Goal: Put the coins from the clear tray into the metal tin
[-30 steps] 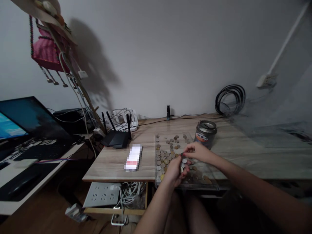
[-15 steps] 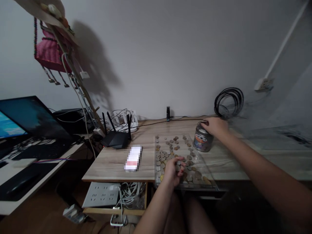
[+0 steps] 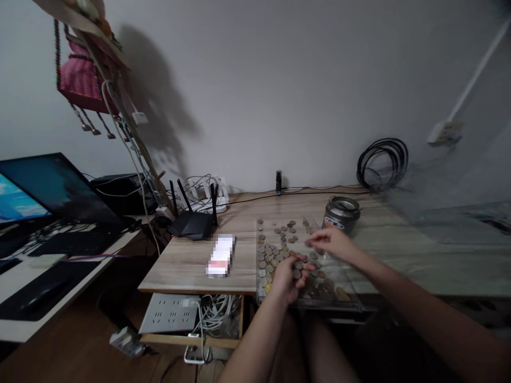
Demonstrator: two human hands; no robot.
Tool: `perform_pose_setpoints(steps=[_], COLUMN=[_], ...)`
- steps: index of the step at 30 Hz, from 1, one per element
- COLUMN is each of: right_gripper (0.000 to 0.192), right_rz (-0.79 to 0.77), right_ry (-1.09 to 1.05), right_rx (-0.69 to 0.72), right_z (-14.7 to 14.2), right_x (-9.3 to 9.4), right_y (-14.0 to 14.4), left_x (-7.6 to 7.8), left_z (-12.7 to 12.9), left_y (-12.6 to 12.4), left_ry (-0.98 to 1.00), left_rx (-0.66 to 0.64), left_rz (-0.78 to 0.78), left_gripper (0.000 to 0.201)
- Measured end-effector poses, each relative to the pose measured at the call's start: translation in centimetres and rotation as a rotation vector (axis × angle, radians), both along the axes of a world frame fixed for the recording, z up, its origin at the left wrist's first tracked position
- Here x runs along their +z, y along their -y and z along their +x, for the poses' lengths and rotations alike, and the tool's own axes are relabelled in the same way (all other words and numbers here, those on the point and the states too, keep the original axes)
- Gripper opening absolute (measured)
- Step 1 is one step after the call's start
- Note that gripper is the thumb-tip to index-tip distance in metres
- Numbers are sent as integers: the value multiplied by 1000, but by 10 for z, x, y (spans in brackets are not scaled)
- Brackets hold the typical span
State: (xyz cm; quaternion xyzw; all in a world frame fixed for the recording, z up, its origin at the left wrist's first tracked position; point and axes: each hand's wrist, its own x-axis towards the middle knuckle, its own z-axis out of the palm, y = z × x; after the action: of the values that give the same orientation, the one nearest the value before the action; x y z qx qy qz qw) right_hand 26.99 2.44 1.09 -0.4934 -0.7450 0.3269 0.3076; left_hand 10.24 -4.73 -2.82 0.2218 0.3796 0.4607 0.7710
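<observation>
The left hand (image 3: 288, 277) rests over the near part of a clear tray (image 3: 347, 304), palm cupped upward, fingers curled loosely around a few coins; whether they are truly gripped or only cradled cannot be told. The loose coins (image 3: 275, 247) lie spread over the tray, mostly at 11 and 12 o'clock from this hand, right next to it. The tray's long axis runs away from the person, along the table (image 3: 187, 266). At about 2 o'clock from the left hand, close by but apart, the right hand (image 3: 331, 242) hovers low over the tray, forearm coming in from the lower right, fingertips pinched together toward 9 o'clock; what they hold, if anything, is too small to tell. The tin (image 3: 340, 213) stands at 1 o'clock from the right hand, just beyond the tray, nearer to that hand.
</observation>
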Motion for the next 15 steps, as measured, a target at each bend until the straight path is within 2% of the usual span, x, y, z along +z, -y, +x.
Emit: perform_pose_setpoints(steps=[3, 6, 10, 13, 15], right_gripper=[29, 22, 22, 24, 27], right_rz=[313, 321, 235, 290, 387], right_ry=[210, 494, 676, 728, 674], right_rx=[-429, -632, -613, -648, -571], right_z=[38, 63, 63, 46, 27], right_x=[30, 51, 63, 66, 58], right_y=[-36, -68, -78, -59, -34], left_x=[4, 6, 5, 5, 6], left_z=[-1, -1, 0, 1, 1], left_y=[1, 3, 2, 0, 0], left_ry=[37, 0, -76, -77, -54], left_rx=[-39, -14, 2, 17, 29], left_rz=[-43, -9, 66, 69, 42], left_gripper=[18, 12, 13, 18, 19])
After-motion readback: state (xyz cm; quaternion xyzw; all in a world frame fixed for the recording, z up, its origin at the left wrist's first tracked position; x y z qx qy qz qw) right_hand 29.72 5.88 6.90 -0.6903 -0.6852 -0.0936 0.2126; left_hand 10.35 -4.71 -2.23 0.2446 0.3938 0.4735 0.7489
